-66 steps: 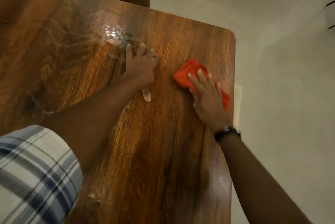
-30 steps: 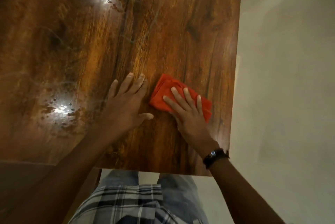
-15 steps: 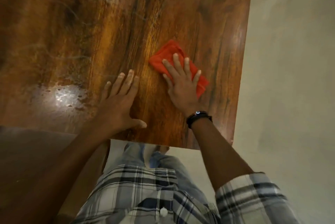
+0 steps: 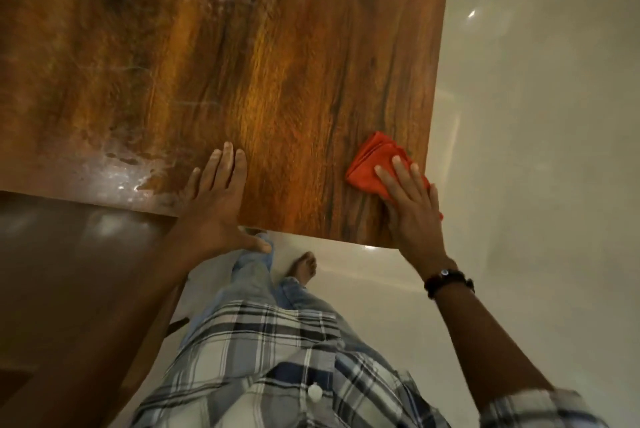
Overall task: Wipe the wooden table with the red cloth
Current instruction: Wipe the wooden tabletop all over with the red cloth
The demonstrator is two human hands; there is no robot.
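- Cloth [image 4: 375, 164], red and folded in layers, lies flat on the wooden table [image 4: 277, 64], near the corner closest to the person on the right side, just beside the right edge
- The right hand [image 4: 412, 206] lies on top of it with the palm down; the fingers are straight and a little spread, and they press the fabric to the wood without curling around it
- The folded end shows beyond the fingertips, and a small red piece shows also at the right of this hand, at the table edge
- The left hand [image 4: 214, 206] rests flat on bare wood at the near edge, well apart from the red fabric; its four fingers are straight and close together, and the thumb stands out to the side, over the edge
- A dark bracelet [image 4: 448, 281] sits on the right wrist
- A shiny smeared patch [image 4: 114, 175] is on the table surface, left of the left hand
- Below the near edge are seen a checked shirt [image 4: 277, 358], blue jeans [image 4: 256, 275] and one bare foot [image 4: 306, 263] on the pale floor [image 4: 536, 150]
- A dark brown surface [image 4: 69, 272] at the lower left lies lower than the table; I cannot tell what it is
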